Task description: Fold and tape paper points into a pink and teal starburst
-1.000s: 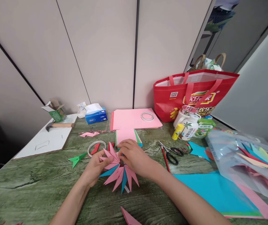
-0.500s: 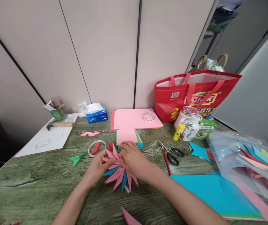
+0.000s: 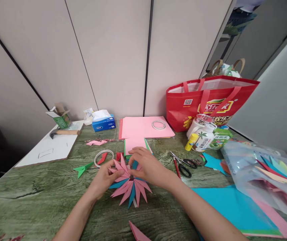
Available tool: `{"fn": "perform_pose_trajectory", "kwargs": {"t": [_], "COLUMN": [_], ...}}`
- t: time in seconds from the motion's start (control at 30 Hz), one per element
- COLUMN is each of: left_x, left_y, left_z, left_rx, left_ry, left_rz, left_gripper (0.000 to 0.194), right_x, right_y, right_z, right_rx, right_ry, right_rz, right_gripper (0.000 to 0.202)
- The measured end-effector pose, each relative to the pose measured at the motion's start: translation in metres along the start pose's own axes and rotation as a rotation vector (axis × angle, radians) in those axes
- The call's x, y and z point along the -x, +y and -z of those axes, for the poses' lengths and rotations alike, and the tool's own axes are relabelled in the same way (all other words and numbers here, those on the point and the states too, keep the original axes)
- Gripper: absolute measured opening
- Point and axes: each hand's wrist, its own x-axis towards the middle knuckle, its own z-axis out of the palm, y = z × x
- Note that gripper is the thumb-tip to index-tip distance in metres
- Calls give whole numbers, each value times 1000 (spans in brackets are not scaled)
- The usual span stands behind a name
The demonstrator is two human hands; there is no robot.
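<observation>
A folded-paper flower (image 3: 129, 187), made of pink and blue pointed petals in a ring, lies in front of me with a dark gap at its middle. My left hand (image 3: 105, 179) pinches pink petals at its upper left, thumb on top. Over the upper right side, my right hand (image 3: 146, 165) has its thumb and fingers around a blue petal near the centre. A white strip pokes out under the lower edge. Just beyond the flower is a stack of small paper sheets (image 3: 134, 144), pink on top. A loose pink folded piece (image 3: 137, 231) lies close to me.
Left of the flower are a tape roll (image 3: 97, 164) and a green folded piece (image 3: 83, 170). To the right are scissors (image 3: 183, 164), a red pencil (image 3: 176, 167), a glue stick (image 3: 191, 142), blue sheets (image 3: 229, 207) and a plastic bag (image 3: 264, 174). A hammer (image 3: 65, 132) lies at back left.
My right hand has shifted slightly right and opened its grip around a blue petal. The flower's right side has spread wider, showing its centre. My left hand stays nearly in place.
</observation>
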Motion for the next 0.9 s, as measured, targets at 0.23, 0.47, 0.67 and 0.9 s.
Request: {"fn": "perform_pose_trajectory", "kwargs": {"t": [0.23, 0.47, 0.67, 0.9], "left_x": [1, 1, -1, -6], "left_y": [1, -1, -2, -11], "left_z": [0, 1, 2, 7], "left_rx": [-39, -26, 44, 147], "left_ry": [-57, -66, -10, 44], "left_rz": [-27, -42, 31, 140], "left_gripper": [25, 27, 28, 32], "right_x": [-4, -7, -9, 18], "right_y": [4, 7, 13, 18], "right_z": [-10, -19, -5, 50], "right_rx": [-41, -35, -280, -1224], "right_ry": [109, 149, 449, 116], "right_rz": [-142, -450, -412, -109], "right_gripper": [6, 10, 5, 23]}}
